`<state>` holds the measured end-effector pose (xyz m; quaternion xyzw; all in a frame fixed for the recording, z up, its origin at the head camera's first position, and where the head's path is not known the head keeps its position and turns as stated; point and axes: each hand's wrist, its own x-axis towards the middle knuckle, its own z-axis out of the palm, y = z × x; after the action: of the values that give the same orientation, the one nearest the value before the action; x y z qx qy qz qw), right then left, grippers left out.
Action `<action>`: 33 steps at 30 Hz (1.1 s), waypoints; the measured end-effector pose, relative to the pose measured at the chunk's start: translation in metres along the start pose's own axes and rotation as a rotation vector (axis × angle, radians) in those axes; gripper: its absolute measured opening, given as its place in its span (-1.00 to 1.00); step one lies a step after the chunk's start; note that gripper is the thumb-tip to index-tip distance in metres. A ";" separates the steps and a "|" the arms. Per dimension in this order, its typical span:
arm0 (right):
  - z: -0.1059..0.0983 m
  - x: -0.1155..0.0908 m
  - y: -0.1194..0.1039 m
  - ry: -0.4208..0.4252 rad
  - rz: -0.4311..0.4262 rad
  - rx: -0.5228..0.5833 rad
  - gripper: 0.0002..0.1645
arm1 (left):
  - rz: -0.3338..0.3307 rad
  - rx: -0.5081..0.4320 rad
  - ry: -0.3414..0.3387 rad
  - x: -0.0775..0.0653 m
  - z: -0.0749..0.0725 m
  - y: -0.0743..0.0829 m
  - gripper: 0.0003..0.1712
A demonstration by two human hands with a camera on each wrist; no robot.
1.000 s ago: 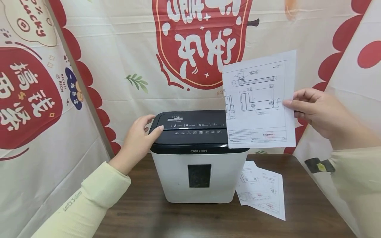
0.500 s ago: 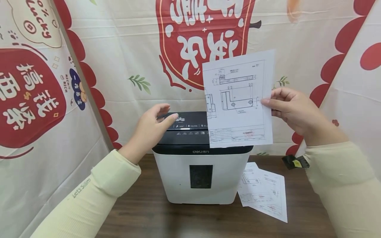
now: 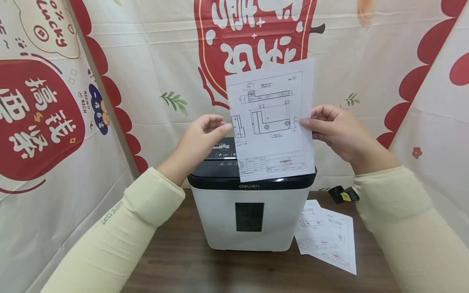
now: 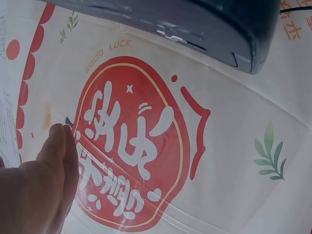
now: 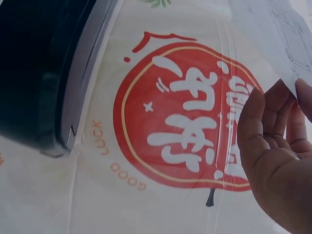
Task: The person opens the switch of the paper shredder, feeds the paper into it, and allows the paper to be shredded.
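A sheet of paper (image 3: 272, 148) with printed technical drawings is held up over the black top of a white paper shredder (image 3: 216, 219). My right hand (image 3: 337, 130) pinches the sheet's right edge between thumb and fingers; the right wrist view shows this grip from behind, with the paper (image 5: 273, 34) at upper right. At the sheet's left edge is my left hand (image 3: 201, 138), its thumb tip at the edge and its fingers loosely extended. The left wrist view shows the fingers (image 4: 61, 161) fairly straight, with part of the paper (image 4: 7, 126) at the far left.
Two or more overlapping printed sheets (image 3: 333, 240) lie on the brown wooden table (image 3: 176, 252), right of the shredder. A patterned cloth backdrop (image 3: 154, 49) hangs behind and at both sides. A small black and yellow item (image 3: 343, 195) is at the right sleeve cuff.
My right hand has moved the sheet leftward across the front of the shredder's top. My left hand has left the shredder's top left corner and come up to the sheet's left edge.
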<state>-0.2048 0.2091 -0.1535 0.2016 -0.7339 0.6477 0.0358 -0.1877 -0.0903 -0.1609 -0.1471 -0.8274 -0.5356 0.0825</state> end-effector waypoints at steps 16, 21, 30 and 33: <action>0.021 0.015 -0.006 0.025 0.018 -0.141 -0.88 | -0.005 -0.080 0.029 0.018 -0.009 0.013 -0.64; 0.024 0.020 -0.007 0.014 0.002 -0.169 -0.87 | -0.015 -0.060 0.041 0.021 -0.012 0.016 -0.77; 0.024 0.027 -0.010 0.012 0.029 -0.272 -0.86 | -0.011 -0.007 0.070 0.025 -0.014 0.020 -0.83; 0.024 0.029 -0.010 0.001 0.041 -0.330 -0.83 | -0.004 0.031 0.081 0.027 -0.014 0.020 -0.84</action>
<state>-0.2223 0.1776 -0.1387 0.1778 -0.8342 0.5190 0.0554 -0.2072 -0.0912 -0.1303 -0.1222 -0.8319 -0.5285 0.1170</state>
